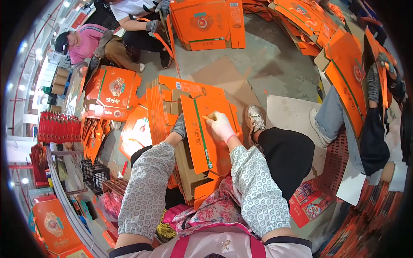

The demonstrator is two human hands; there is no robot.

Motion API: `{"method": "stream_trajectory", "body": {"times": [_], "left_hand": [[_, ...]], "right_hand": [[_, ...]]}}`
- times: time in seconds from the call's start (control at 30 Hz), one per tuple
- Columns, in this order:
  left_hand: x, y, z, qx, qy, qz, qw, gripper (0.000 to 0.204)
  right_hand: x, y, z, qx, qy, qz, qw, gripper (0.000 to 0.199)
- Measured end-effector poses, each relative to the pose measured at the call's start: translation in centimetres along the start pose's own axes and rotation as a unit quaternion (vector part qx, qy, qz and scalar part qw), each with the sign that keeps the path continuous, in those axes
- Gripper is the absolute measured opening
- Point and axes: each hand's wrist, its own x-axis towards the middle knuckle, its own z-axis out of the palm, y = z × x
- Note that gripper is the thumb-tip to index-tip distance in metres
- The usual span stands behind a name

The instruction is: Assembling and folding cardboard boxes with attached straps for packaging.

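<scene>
A flattened orange carton (pixel 200 148) with a green stripe and dark lettering lies tilted in front of me, its front panel raised off the brown inner board. My left hand (pixel 179 126), in a grey glove, is at the panel's left edge, gripping it with the fingers partly hidden behind. Over the panel's upper part is my right hand (pixel 220 125), in a white glove. Its thumb and forefinger are pinched together around something small and orange-tan that I cannot make out. A stack of folded orange cartons (pixel 155 107) stands just left of my left hand.
Co-workers handle orange cartons at the upper left (pixel 114 88) and at the right (pixel 344 77). Another carton (pixel 206 23) stands ahead. Flat cardboard (pixel 223 73) and a white board (pixel 286 116) lie on the floor. A black crate (pixel 94 174) sits at left, a red basket (pixel 335 161) at right.
</scene>
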Motion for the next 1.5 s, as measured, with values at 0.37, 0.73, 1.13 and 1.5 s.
{"method": "stream_trajectory", "body": {"times": [0.37,0.73,1.13,1.5], "left_hand": [[-1.3,0.7,1.0,0.064,0.091,-0.067,0.992,0.028],[-5.1,-5.1,-0.3,-0.114,-0.021,-0.170,0.979,0.026],[-9.8,-7.5,-0.1,-0.164,0.002,-0.216,0.963,0.024],[-11.2,-6.3,0.7,-0.105,0.009,-0.193,0.976,0.024]], "right_hand": [[-9.2,-9.4,-6.3,0.222,0.065,0.072,0.970,0.022],[-18.1,-19.1,-13.9,0.485,0.220,-0.200,0.822,0.032],[-13.6,-1.4,-3.3,0.014,-0.019,0.035,0.999,0.012],[-12.6,1.6,-0.1,-0.113,-0.026,0.002,0.993,0.010]]}}
